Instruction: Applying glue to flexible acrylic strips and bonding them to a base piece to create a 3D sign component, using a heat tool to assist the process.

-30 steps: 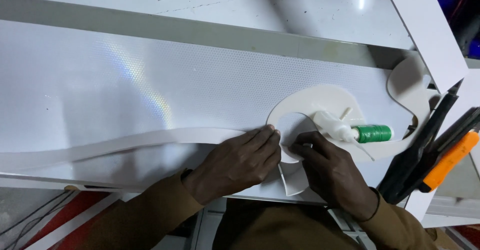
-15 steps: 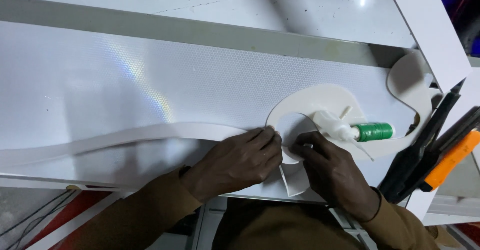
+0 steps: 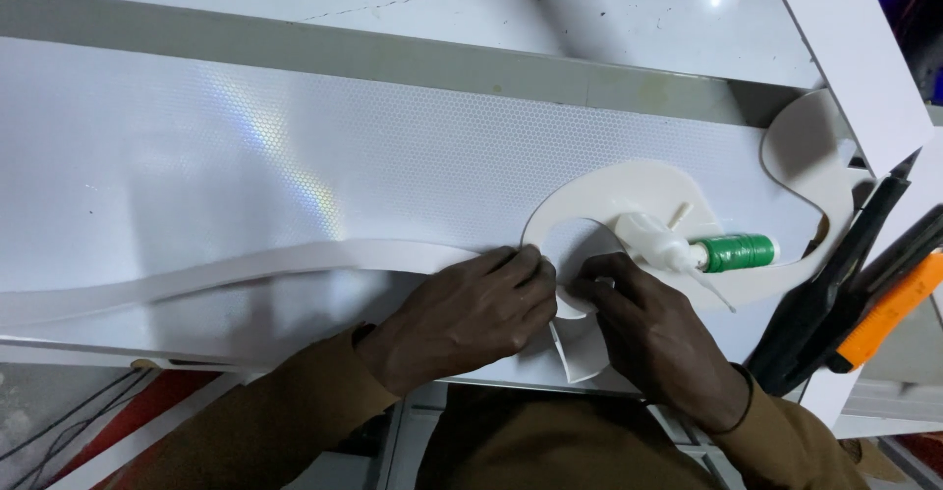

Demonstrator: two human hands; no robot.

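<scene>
- Both hands are working at the near edge of the white textured panel (image 3: 295,146): the left hand (image 3: 462,318) is lying curled, its fingertips pinching the end of the long white strip (image 3: 246,269) where it is meeting the curved white cut-out (image 3: 638,195).
- The right hand (image 3: 653,338) is pressing down with bent fingers on the inner curve of the cut-out, just beside the left fingertips; whether it is gripping anything beneath I cannot tell.
- To do this joining step well, it seems wise to be keeping the strip standing on its edge and following the curve closely, pressing a short stretch at a time so the seam is not springing open.
- Just right of the hands, a small glue bottle with a green body (image 3: 722,251) is lying on its side on the cut-out, nozzle pointing toward the fingers; a careless sweep could be knocking it.
- Dark-handled tools (image 3: 835,294) and an orange-handled tool (image 3: 889,313) are crowding the right edge, so room there is tight.
- Leftward, the panel is offering wide space, crossed only by the strip trailing away to the left edge.
- A loose flap of white material (image 3: 580,353) is hanging over the near edge between the wrists.
</scene>
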